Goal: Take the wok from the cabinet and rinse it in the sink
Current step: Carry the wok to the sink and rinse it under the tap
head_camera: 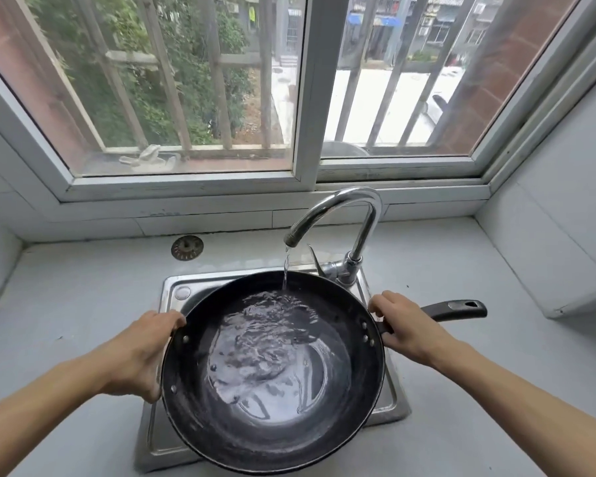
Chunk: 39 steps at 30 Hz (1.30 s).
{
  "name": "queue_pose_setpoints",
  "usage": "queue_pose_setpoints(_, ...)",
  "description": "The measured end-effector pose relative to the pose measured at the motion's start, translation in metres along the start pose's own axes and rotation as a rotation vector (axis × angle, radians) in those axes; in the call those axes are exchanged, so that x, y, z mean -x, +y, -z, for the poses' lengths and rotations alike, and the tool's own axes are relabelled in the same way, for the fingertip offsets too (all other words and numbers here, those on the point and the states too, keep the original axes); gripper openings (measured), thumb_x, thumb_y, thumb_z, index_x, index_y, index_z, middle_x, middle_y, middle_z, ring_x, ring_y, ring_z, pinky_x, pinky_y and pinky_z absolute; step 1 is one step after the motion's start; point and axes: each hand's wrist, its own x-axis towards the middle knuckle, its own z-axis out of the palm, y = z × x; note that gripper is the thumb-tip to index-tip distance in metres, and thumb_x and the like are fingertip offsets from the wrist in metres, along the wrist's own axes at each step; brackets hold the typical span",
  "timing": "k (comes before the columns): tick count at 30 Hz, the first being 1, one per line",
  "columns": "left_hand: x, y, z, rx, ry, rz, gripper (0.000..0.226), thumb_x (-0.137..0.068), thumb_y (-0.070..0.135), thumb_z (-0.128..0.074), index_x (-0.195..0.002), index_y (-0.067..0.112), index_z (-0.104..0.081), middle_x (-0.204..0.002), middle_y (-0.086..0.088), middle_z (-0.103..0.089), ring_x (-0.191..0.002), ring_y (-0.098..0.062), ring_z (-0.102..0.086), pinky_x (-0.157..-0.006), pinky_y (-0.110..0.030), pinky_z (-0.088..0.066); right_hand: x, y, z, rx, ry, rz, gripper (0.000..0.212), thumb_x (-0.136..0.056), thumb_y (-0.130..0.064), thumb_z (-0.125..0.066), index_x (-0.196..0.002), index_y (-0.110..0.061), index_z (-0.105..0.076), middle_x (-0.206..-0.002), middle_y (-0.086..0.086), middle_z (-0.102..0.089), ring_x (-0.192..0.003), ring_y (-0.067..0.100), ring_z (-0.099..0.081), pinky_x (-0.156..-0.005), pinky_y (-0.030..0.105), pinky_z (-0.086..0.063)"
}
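Note:
A black wok [272, 421] is held over the steel sink [159, 438], covering most of the basin. My left hand [141, 356] grips its left rim. My right hand [406, 325] is closed around the base of the long black handle [458, 309], which points right. The chrome faucet [355, 215] arches over the wok's far edge. A thin stream of water falls from the spout into the wok, and rippling water pools across its bottom.
A grey countertop [66, 304] surrounds the sink on both sides. A round metal drain strainer [187, 247] lies on the counter behind the sink, at the left. A sliding window with outside bars fills the wall behind. A white tiled wall [547, 235] rises at the right.

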Motion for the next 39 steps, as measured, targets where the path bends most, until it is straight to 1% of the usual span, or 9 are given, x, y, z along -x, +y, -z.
queue_pose_setpoints(3,0.006,0.0,-0.004,0.063,-0.016,0.018,0.088,-0.035,0.048,-0.073,-0.114,0.021,-0.046,-0.106,0.0,-0.054,-0.095,-0.02,-0.056,-0.085,-0.039,-0.052,-0.002,0.001,-0.005,-0.005,-0.025,0.022,0.026,-0.076,-0.01,-0.061,-0.096,-0.023,-0.051,-0.089,-0.01,-0.044,-0.084,0.011,-0.041,-0.072,0.023,-0.037)
queue_pose_setpoints(6,0.013,-0.01,-0.012,0.134,-0.043,0.039,0.081,-0.034,0.04,-0.077,-0.106,0.037,-0.039,-0.104,0.006,-0.051,-0.09,-0.022,-0.059,-0.074,-0.044,-0.055,-0.006,0.0,-0.007,0.0,-0.074,0.039,0.024,-0.075,-0.013,-0.063,-0.094,-0.024,-0.052,-0.09,-0.008,-0.047,-0.083,0.013,-0.046,-0.073,0.027,-0.043)
queue_pose_setpoints(11,0.017,-0.026,-0.013,0.264,-0.122,0.013,0.065,-0.039,0.024,-0.079,-0.092,0.031,-0.043,-0.089,0.006,-0.06,-0.084,-0.027,-0.06,-0.07,-0.047,-0.053,-0.014,-0.003,-0.003,-0.002,-0.131,0.053,0.017,-0.077,-0.015,-0.066,-0.09,-0.022,-0.058,-0.088,-0.008,-0.05,-0.078,0.011,-0.05,-0.07,0.023,-0.044)
queue_pose_setpoints(16,0.02,-0.031,-0.012,0.34,-0.132,-0.007,0.048,-0.045,0.023,-0.078,-0.075,0.031,-0.042,-0.069,0.009,-0.05,-0.062,-0.021,-0.035,-0.053,-0.032,-0.034,-0.016,-0.001,0.002,-0.044,-0.128,0.069,0.012,-0.079,-0.019,-0.069,-0.086,-0.023,-0.061,-0.084,-0.012,-0.05,-0.074,0.004,-0.05,-0.066,0.021,-0.044)
queue_pose_setpoints(20,0.025,-0.024,-0.009,0.353,-0.017,-0.091,0.037,-0.047,0.021,-0.075,-0.067,0.022,-0.044,-0.064,0.01,-0.051,-0.059,-0.01,-0.037,-0.052,-0.027,-0.034,-0.014,0.002,0.005,-0.071,-0.111,0.086,0.012,-0.078,-0.016,-0.071,-0.084,-0.022,-0.064,-0.081,-0.015,-0.049,-0.073,0.002,-0.051,-0.064,0.017,-0.042)
queue_pose_setpoints(24,0.024,-0.031,-0.012,0.3,0.167,-0.219,0.032,-0.05,0.021,-0.078,-0.057,0.022,-0.047,-0.077,0.011,-0.057,-0.064,-0.006,-0.052,-0.058,-0.018,-0.039,-0.012,0.008,0.008,-0.095,-0.104,0.12,0.014,-0.075,-0.01,-0.073,-0.084,-0.02,-0.069,-0.078,-0.015,-0.052,-0.071,0.002,-0.052,-0.062,0.018,-0.044)
queue_pose_setpoints(27,0.022,-0.041,-0.014,0.328,0.262,-0.254,0.047,-0.058,0.038,-0.088,-0.055,0.022,-0.044,-0.063,0.013,-0.05,-0.055,-0.003,-0.042,-0.052,-0.022,-0.035,-0.01,0.011,0.006,-0.102,-0.107,0.127,0.019,-0.071,-0.006,-0.07,-0.083,-0.02,-0.07,-0.078,-0.012,-0.055,-0.071,0.004,-0.054,-0.06,0.016,-0.043)
queue_pose_setpoints(30,0.027,-0.04,-0.01,0.365,0.381,-0.284,0.049,-0.065,0.058,-0.082,-0.058,0.03,-0.041,-0.063,0.013,-0.048,-0.057,-0.004,-0.04,-0.053,-0.017,-0.033,-0.01,0.011,0.005,-0.112,-0.112,0.149,0.016,-0.073,-0.011,-0.073,-0.084,-0.022,-0.071,-0.077,-0.013,-0.054,-0.072,0.005,-0.055,-0.06,0.016,-0.043)
queue_pose_setpoints(39,0.039,-0.045,0.005,0.312,0.529,-0.295,0.053,-0.071,0.069,-0.07,-0.063,0.023,-0.044,-0.068,0.01,-0.047,-0.061,-0.011,-0.042,-0.056,-0.022,-0.037,-0.015,0.004,0.021,0.08,0.017,0.284,0.022,-0.078,-0.014,-0.068,-0.098,-0.021,-0.065,-0.087,-0.009,-0.054,-0.074,0.007,-0.049,-0.063,0.024,-0.046)
